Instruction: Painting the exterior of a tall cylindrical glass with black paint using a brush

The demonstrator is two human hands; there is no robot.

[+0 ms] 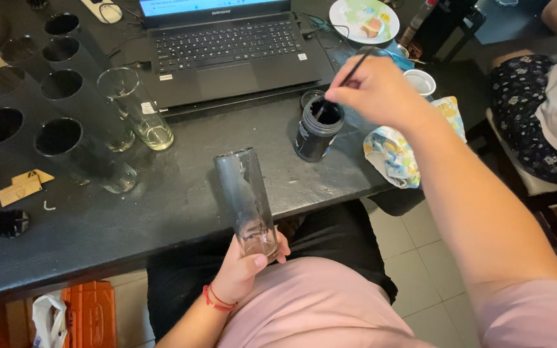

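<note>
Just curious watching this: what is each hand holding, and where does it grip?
Left hand grips the tall glass by its base; right hand pinches a thin brush mid-handle, tip in the black jar.

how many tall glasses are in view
9, as far as shows: one clear glass cylinder in the left hand, one clear beside the black laptop, seven dark ones clustered at the black table's left end; others may be hidden.

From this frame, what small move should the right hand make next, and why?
Probably lift the brush from the black paint jar toward the tall glass. The right hand has its tip dipped in the jar, and the left hand holds the glass by its base.
</note>
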